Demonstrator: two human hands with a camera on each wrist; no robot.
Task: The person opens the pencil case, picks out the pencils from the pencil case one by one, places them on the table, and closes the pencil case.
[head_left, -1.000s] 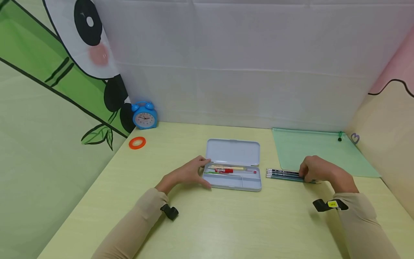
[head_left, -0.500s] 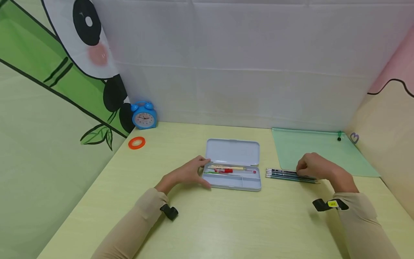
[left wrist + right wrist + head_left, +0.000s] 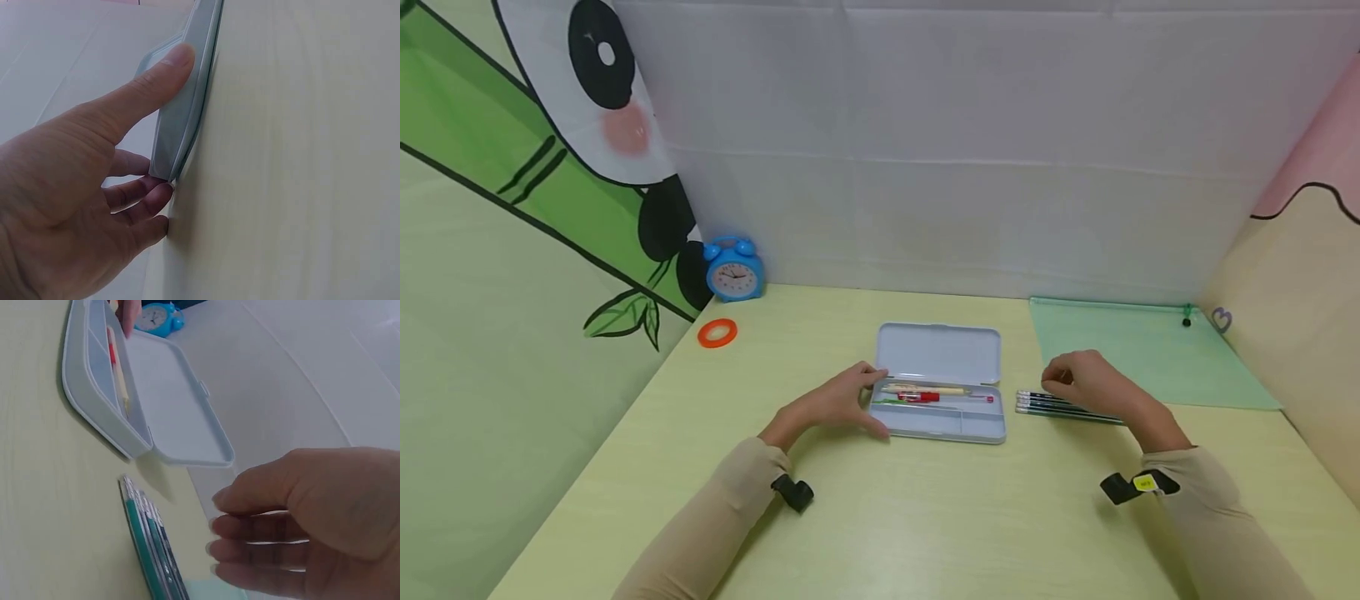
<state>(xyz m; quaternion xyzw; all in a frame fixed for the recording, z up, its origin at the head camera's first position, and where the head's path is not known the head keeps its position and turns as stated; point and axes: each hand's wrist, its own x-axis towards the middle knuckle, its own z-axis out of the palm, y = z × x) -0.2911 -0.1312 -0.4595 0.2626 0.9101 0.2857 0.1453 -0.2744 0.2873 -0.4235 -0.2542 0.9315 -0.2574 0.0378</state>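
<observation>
The lidded pencil case (image 3: 937, 421), pale blue-grey, lies with its lid raised in the middle of the table. In it are a cream-coloured pencil or pen (image 3: 953, 390), a red item (image 3: 919, 397) and a thin green one. My left hand (image 3: 844, 398) grips the case's left end; in the left wrist view the thumb (image 3: 178, 59) lies along its front wall and the fingers are at the end. My right hand (image 3: 1093, 385) is above a row of several dark pencils (image 3: 1051, 406), its fingers loosely bent and holding nothing. The pencils (image 3: 150, 540) lie side by side, right of the case.
A green zip pouch (image 3: 1138, 350) lies flat at the back right. At the back left stand a blue alarm clock (image 3: 734, 273) and, in front of it, an orange ring (image 3: 717, 333) lying flat. A white cloth wall (image 3: 940, 167) closes off the back.
My right hand has let go of the pencils' far right end and moved left and slightly up over them. The left hand stays at the case.
</observation>
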